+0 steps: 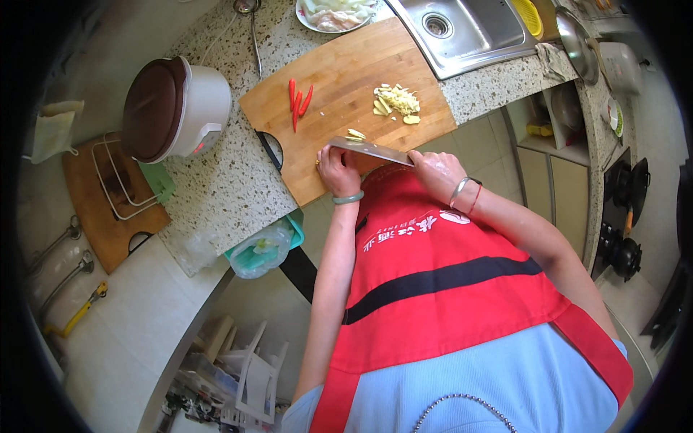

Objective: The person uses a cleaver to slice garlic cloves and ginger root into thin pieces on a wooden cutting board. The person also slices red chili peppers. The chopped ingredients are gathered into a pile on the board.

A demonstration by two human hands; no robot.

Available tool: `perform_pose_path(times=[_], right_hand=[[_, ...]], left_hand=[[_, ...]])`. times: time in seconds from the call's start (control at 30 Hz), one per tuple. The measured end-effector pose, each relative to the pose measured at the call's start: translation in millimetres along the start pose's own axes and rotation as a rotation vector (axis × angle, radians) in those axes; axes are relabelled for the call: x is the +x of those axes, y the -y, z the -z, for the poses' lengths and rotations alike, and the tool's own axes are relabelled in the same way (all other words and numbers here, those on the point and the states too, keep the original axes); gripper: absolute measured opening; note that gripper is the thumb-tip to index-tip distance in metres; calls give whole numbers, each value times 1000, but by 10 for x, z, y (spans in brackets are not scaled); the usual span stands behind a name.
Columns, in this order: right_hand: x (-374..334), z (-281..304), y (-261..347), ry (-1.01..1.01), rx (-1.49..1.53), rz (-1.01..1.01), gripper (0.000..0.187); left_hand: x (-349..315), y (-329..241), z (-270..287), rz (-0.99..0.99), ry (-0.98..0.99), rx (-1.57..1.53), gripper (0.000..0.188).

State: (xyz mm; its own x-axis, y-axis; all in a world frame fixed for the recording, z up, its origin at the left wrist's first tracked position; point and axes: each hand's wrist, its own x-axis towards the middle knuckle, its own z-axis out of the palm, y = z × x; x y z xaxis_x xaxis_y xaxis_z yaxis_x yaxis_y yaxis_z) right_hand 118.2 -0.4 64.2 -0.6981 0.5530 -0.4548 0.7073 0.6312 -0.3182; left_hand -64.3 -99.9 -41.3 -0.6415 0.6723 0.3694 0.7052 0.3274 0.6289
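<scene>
My right hand grips the handle of a broad kitchen knife, whose blade points left over the near edge of a wooden cutting board. At the blade's left end is my left hand, its fingers curled against the metal; whatever they may pinch is hidden. A few pale yellow slices lie just beyond the blade. Farther right on the board sits a pile of chopped pale yellow pieces, which look like ginger. Several red chili peppers rest at the board's left.
A plate of pale sliced food stands behind the board, beside a ladle. To the right is a steel sink; to the left, a rice cooker. Below the counter edge hangs a teal bin with a plastic bag.
</scene>
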Motion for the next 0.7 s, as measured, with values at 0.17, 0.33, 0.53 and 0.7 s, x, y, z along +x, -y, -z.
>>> perform_pose_path(times=[0.17,0.33,0.53,0.7], right_hand=[[-60,132,26,29,136,15,23],[-56,72,29,91,144,-10,23],[-25,20,20,64,37,-10,15],[11,-14,45,32,67,-16,15]], left_hand=[[37,-47,-7,-6,-20,-109,11],[16,-44,-2,-20,-21,-110,11],[-34,57,-48,-5,-10,-57,11],[23,23,-11,-29,-22,-118,11]])
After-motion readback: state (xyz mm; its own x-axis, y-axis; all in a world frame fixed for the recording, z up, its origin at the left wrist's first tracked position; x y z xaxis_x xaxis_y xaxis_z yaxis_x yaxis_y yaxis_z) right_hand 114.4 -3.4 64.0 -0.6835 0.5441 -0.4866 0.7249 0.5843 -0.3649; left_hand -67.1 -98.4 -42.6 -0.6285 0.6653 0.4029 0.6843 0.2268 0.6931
